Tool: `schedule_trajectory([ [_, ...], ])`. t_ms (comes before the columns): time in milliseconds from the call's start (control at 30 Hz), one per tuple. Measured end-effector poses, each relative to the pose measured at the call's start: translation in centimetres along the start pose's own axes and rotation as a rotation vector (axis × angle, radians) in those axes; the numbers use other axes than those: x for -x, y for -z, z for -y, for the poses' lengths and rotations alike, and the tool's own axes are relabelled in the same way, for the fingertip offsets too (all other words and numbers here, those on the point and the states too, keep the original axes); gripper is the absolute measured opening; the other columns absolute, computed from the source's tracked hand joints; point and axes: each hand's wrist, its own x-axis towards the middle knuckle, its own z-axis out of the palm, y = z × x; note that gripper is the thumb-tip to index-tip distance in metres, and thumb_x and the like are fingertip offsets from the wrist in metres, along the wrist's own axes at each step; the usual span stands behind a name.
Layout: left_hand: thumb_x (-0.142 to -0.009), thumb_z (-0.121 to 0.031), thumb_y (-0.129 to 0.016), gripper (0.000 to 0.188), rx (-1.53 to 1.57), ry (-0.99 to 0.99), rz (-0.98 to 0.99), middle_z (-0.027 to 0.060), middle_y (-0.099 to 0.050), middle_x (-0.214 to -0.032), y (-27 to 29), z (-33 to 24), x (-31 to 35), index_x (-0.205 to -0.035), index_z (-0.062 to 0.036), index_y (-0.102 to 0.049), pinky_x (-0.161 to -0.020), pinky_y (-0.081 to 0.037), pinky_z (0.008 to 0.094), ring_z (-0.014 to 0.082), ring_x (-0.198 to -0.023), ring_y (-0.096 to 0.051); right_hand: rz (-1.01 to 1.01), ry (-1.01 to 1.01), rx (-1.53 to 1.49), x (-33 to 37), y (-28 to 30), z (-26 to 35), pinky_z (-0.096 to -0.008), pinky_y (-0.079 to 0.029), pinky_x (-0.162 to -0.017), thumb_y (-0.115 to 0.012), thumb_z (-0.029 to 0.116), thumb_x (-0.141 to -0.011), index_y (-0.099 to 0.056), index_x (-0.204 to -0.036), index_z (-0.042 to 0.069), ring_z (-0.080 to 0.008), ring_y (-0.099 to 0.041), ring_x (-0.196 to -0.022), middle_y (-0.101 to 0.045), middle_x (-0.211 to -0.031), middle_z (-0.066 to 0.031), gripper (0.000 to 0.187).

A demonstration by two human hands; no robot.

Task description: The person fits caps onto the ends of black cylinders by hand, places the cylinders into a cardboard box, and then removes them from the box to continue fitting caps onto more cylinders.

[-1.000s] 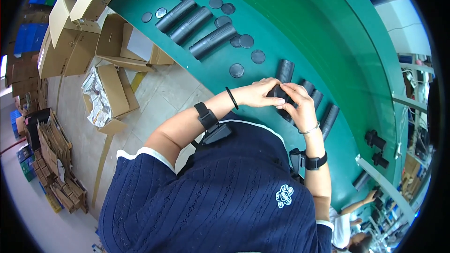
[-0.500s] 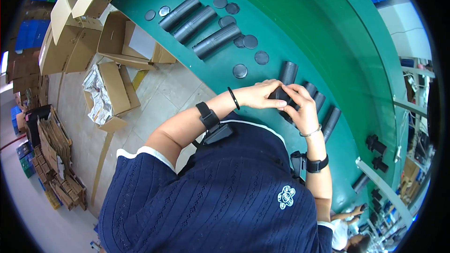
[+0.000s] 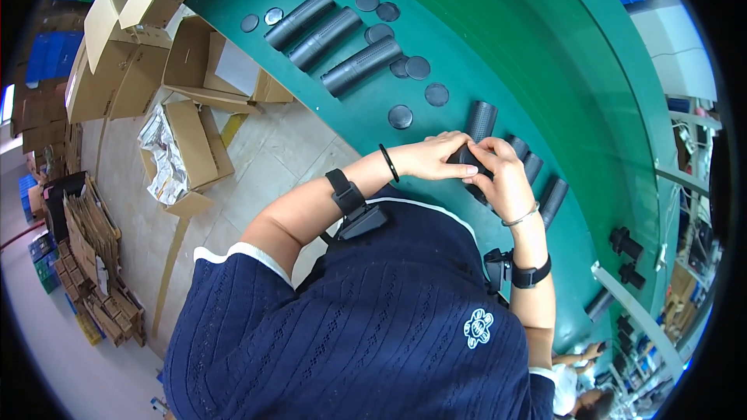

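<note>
A green, glossy-topped workbench (image 3: 447, 43) with a raised rim curves across the scene, its left edge bordering a pale tiled floor (image 3: 276, 140) where an open brown cardboard box (image 3: 204, 140) holds crumpled printed paper (image 3: 162, 163). On the far left part of the bench lie three dark-grey, ribbed cylinders (image 3: 362, 67), with thin, round black discs (image 3: 401, 117) scattered about them; further black tubes (image 3: 553, 202) lie to the right. At the near edge, the left hand (image 3: 432, 158) and the right hand (image 3: 504, 179) are brought together, closed round a black, round-faced piece (image 3: 464, 157), the thumbs meeting on its near side; how firmly they press cannot be told. A textured black cylinder (image 3: 482, 118) lies just beyond the fingers; whether it touches the held piece is hidden. The step in hand appears to be close two-handed fingertip work on the piece, perhaps fitting or adjusting its end. The next move would seem to call for steady, even thumb pressure, with the piece held square between the palms, and a check of its seating before release.
</note>
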Motion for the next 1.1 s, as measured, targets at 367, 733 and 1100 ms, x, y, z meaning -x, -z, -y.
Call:
schedule_trajectory([
  [367, -0.088, -0.046, -0.058, 0.060, -0.034, 0.004, 0.047, 0.0170, -0.048, -0.115, 0.5, -0.3, 0.2, -0.123, 0.0004, -0.042, -0.092, -0.040, 0.0373, 0.0291, -0.111, -0.047, -0.065, 0.042, -0.013, 0.2, -0.6, -0.4, -0.0348, -0.048, -0.086, -0.078, 0.008, -0.063, -0.063, -0.112, 0.001, -0.0288, -0.058, -0.100, -0.058, -0.109, -0.0126, 0.052],
  [733, -0.087, -0.042, -0.062, 0.058, 0.006, -0.050, -0.003, 0.0150, -0.048, -0.111, 0.4, 0.3, 0.8, -0.124, -0.0001, -0.043, -0.089, -0.042, 0.0353, 0.0265, -0.107, -0.049, -0.060, 0.053, 0.031, 0.0, -1.0, 0.5, -0.0358, -0.047, -0.086, -0.078, 0.007, -0.061, -0.063, -0.112, 0.001, -0.0292, -0.057, -0.099, -0.058, -0.107, -0.0128, 0.053],
  [1100, -0.087, -0.040, -0.063, 0.057, 0.096, -0.066, 0.008, 0.0131, -0.048, -0.108, 0.7, 0.3, 1.4, -0.123, -0.0005, -0.043, -0.083, -0.044, 0.0317, 0.0225, -0.102, -0.050, -0.095, 0.058, 0.029, 0.1, -1.6, 1.1, -0.0356, -0.048, -0.085, -0.077, 0.006, -0.060, -0.064, -0.109, 0.001, -0.0294, -0.057, -0.098, -0.058, -0.105, -0.0123, 0.051],
])
